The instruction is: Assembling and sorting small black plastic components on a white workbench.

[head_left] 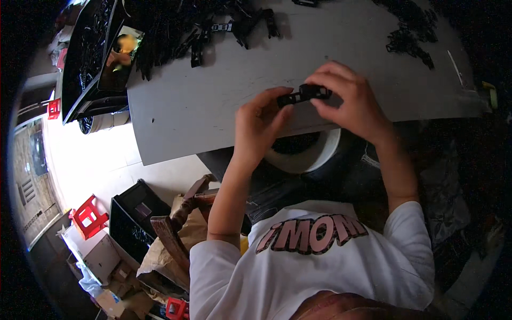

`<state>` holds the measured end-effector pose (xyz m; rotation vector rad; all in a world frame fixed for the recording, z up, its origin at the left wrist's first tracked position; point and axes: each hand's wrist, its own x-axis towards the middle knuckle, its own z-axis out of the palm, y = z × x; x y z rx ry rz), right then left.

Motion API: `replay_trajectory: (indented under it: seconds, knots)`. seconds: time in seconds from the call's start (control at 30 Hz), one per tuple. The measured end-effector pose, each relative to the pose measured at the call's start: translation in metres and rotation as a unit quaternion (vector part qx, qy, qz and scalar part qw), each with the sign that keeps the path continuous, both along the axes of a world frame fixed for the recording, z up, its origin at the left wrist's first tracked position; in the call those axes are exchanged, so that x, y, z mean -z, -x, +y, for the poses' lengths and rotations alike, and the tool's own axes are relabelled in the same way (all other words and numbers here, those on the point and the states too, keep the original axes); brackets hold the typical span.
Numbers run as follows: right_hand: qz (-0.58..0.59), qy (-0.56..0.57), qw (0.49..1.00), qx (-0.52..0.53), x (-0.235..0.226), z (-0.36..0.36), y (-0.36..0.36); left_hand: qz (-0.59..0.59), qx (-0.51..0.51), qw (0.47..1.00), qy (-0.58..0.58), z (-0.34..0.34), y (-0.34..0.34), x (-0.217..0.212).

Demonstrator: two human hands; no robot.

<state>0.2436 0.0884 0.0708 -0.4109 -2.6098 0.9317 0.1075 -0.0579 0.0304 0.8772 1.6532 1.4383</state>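
Above the near edge of the grey table, both hands meet at a small black plastic piece with rectangular openings. My left hand pinches its left end between thumb and fingers. A blockier black part sits at the right end, touching or joined to it; I cannot tell which. Thumb and fingers of my right hand are closed on this blockier part. Similar black plastic pieces lie heaped along the table's far side, and a smaller pile is at the far right.
A phone-like screen leans by a black crate of parts at the far left. Below the table's near edge stands a white-rimmed bucket. On the left floor are a black bin, a red stool and a wooden chair.
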Motion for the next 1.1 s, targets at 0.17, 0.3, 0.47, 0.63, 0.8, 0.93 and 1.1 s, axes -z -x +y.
replay_trajectory:
  seconds: [0.17, 0.3, 0.47, 0.63, 0.8, 0.93, 1.1]
  knots:
    - [-0.016, -0.069, 0.997, -0.008, 0.000, -0.008, 0.001, 0.029, -0.026, 0.998, -0.044, 0.004, -0.004, 0.006]
    - [-0.029, -0.091, 0.995, -0.014, -0.006, -0.013, 0.000, 0.025, -0.024, 0.999, -0.039, 0.003, -0.004, 0.003]
    - [-0.028, -0.063, 0.998, -0.011, -0.006, -0.013, -0.002, 0.014, -0.020, 1.000, -0.011, 0.003, -0.001, -0.001]
    - [-0.029, -0.129, 0.991, -0.005, -0.002, -0.021, 0.000, 0.121, -0.045, 0.991, -0.041, 0.014, -0.014, -0.005]
    - [-0.025, 0.218, 0.975, 0.046, 0.002, -0.004, -0.007, 0.034, -0.075, 0.993, -0.083, 0.016, -0.008, -0.012]
    - [0.012, 0.502, 0.864, 0.022, 0.026, 0.007, -0.019, 0.093, -0.039, 0.988, -0.118, 0.022, -0.007, -0.009]
    - [0.048, 0.234, 0.971, 0.000, 0.021, 0.044, 0.009, 0.089, -0.058, 0.981, -0.162, 0.046, 0.015, -0.015]
